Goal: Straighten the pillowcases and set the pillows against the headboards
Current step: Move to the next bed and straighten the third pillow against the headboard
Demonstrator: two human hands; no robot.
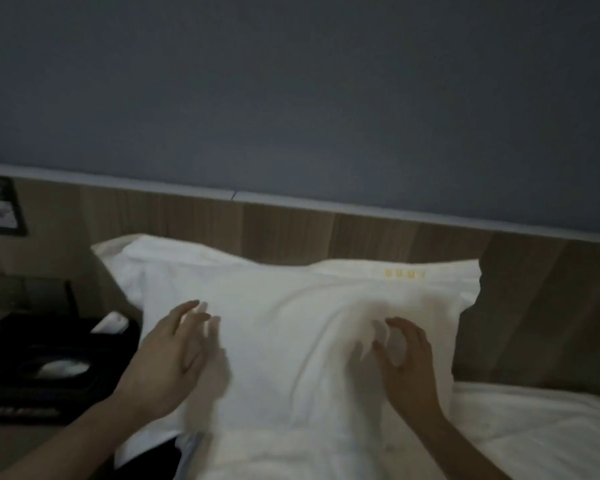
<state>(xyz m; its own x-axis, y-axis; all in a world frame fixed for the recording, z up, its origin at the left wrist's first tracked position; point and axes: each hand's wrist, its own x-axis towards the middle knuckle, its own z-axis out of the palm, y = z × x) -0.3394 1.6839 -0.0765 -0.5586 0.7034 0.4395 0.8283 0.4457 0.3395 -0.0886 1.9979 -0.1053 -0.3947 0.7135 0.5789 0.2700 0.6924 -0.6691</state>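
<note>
A white pillow (291, 327) in a creased pillowcase leans against the wooden headboard (378, 237), with small yellow lettering near its top right corner. A second white pillow (118, 247) peeks out behind its upper left. My left hand (167, 355) hovers at the front pillow's left side, fingers spread and blurred. My right hand (406, 358) is at the pillow's right part, fingers curled apart just over the fabric. Neither hand clearly grips the case.
White bedding (534, 438) covers the mattress at the lower right. A dark bedside table (49, 368) with small white items stands to the left. A dark wall panel (0, 209) sits on the wood at far left. Grey wall above.
</note>
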